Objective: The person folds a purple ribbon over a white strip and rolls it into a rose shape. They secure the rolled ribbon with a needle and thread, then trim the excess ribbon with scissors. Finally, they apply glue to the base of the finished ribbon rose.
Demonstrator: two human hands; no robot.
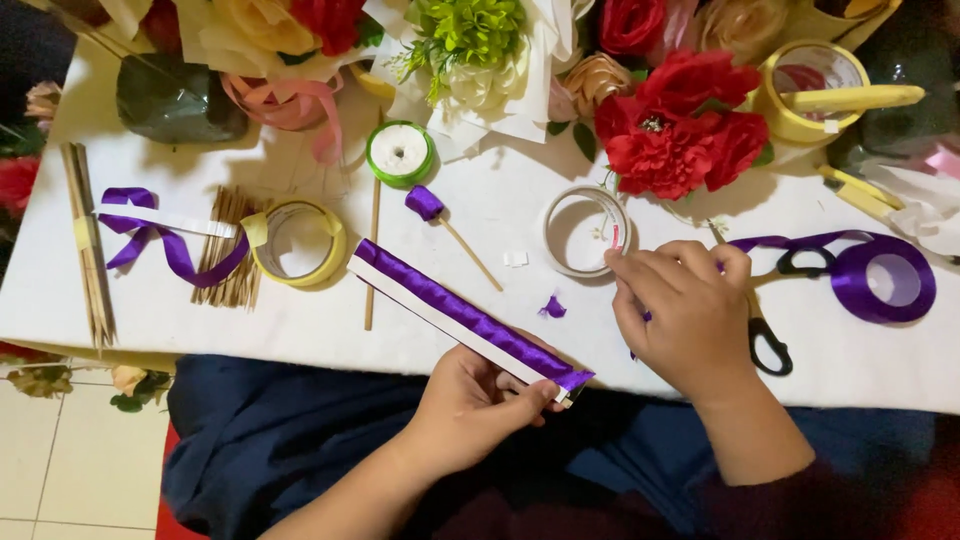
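Left grip (480, 400) pinches purple ribbon strip (465, 318) (near end); right hand (685, 315) apart.

Home craft table (480, 215): ribbon rolls (885, 278), fabric flowers (680, 125).

A table covered in white cloth (480, 215) carries the craft things. At its left edge lies a bundle of long thin wooden sticks (88, 245), crossed by a loose purple satin ribbon (150, 240). A pile of short wooden skewers (230, 250) sits under a yellow tape roll (298, 243). Further back stands a green-rimmed spool of white thread (399, 153). A white tape ring (585, 230) lies mid-table, black-handled scissors (770, 340) and a purple ribbon reel (890, 280) at right. Artificial flowers, perhaps fabric, line the far edge (680, 125).
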